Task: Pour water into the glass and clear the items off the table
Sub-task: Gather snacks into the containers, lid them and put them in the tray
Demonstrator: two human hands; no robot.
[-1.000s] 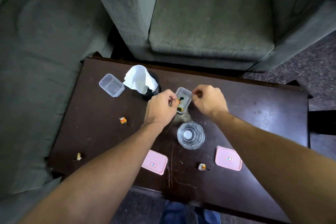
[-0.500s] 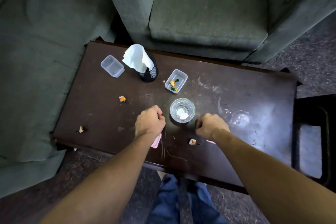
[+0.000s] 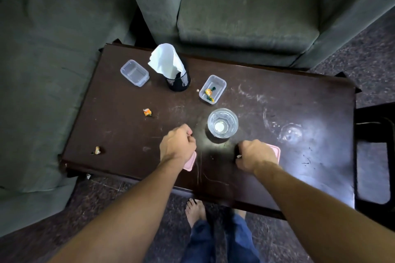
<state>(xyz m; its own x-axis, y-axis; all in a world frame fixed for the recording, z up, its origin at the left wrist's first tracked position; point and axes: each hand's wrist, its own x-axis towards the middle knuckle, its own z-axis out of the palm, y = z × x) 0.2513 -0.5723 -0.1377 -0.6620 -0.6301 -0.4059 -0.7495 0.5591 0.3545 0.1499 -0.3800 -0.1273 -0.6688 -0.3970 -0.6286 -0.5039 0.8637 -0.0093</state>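
Where the table (image 3: pixel 277 96) meets its near edge, the left hand (image 3: pixel 177 147) covers one pink lid (image 3: pixel 190 162) and the right hand (image 3: pixel 255 156) another pink lid (image 3: pixel 274 149), fingers curled; whether they clamp, I cannot tell. Just beyond stands the glass (image 3: pixel 223 123), holding water, mid-table.

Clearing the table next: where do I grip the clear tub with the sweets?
Probably best to pinch the clear tub across its narrow width, on the two long walls near the rim, coming down from above. It sits open side up, so lift it level; the glass stands close on its near side.
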